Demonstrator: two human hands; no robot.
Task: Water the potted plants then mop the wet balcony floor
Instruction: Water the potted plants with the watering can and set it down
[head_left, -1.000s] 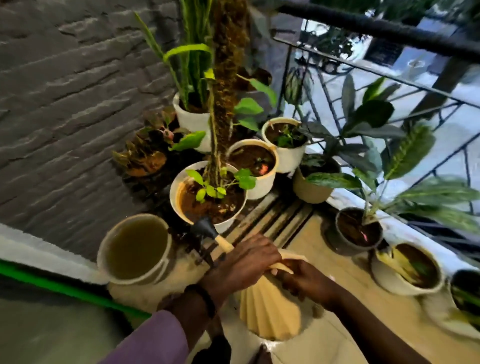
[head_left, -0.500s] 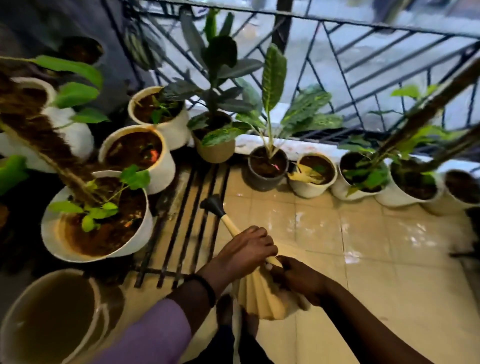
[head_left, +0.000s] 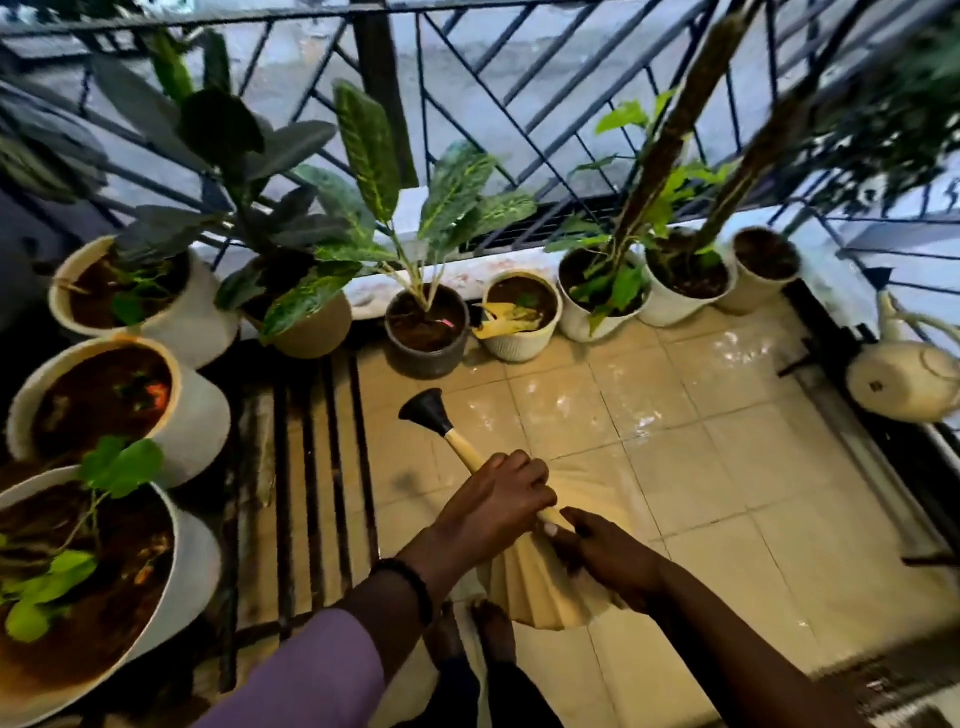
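I hold a cream ribbed watering can (head_left: 540, 597) low at centre. My left hand (head_left: 498, 499) grips its spout, which ends in a black rose (head_left: 423, 410) over the tiled floor (head_left: 727, 493). My right hand (head_left: 608, 561) grips the can's body. The rose points toward a dark grey pot (head_left: 426, 332) with a variegated plant. White pots (head_left: 171, 405) with wet soil stand at the left. More white pots (head_left: 519, 317) line the railing.
A dark metal grate (head_left: 311, 467) covers the floor at left. The black railing (head_left: 519, 104) runs along the back and right. A second cream watering can (head_left: 904, 384) sits at the right edge. Tiles glisten with water. My bare feet (head_left: 467, 629) show below the can.
The view swung right, from the wall corner pots to the railing row. The can's rose moved away from the big white pot and now hangs over the tiles. Both hands kept their grip.
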